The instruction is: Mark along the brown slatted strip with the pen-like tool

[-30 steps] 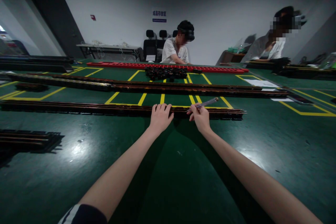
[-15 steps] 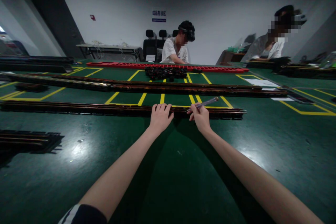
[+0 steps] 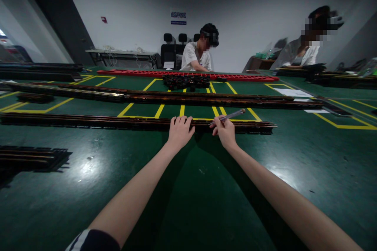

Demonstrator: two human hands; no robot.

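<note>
A long black strip bundle (image 3: pixel 88 120) with copper-coloured lines runs crosswise on the green table in front of me. My left hand (image 3: pixel 180 131) lies over it near the middle, its fingers curved over the far edge and its thumb at the right. To the right, my right hand (image 3: pixel 225 131) pinches a slim, clear-barrelled pen (image 3: pixel 234 114). The pen slants, its back end up to the right and its point down at the strip bundle. Fingers partly hide the pen's lower part, and I cannot tell whether the point touches.
Farther back lie more long black strips (image 3: pixel 206 99), a heap of small black parts (image 3: pixel 185 81) and a red slotted rail (image 3: pixel 132 73). Another strip stack (image 3: pixel 32 159) lies at near left. White paper (image 3: pixel 294 92) is at right. Two people (image 3: pixel 196 57) work across the table.
</note>
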